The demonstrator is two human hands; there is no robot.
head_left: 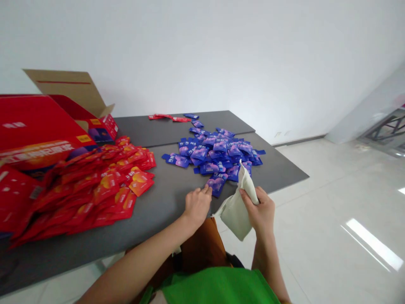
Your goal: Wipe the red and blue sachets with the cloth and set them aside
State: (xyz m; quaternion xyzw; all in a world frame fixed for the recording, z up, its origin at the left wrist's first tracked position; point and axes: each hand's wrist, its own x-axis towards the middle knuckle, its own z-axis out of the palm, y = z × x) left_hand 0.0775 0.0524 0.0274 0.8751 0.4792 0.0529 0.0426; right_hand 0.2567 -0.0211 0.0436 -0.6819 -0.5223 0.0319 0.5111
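My right hand (261, 207) grips a cream-coloured cloth pouch (237, 213) by its right side, held tilted just off the table's front edge. What the pouch contains, if anything, is out of sight. My left hand (199, 204) is over the front edge of the table, its fingers curled and closed on the lower left edge of a blue-purple sachet (217, 182). That sachet lies at the near end of a loose heap of blue-purple sachets (221, 147). To the left spreads a large pile of red sachets (98, 190) with orange prints.
An open red cardboard box (31, 122) with raised flaps stands at the left, behind the red pile. Several red sachets (169, 118) lie near the wall on the grey table (167, 185). The table's right corner ends over a shiny tiled floor (332, 211).
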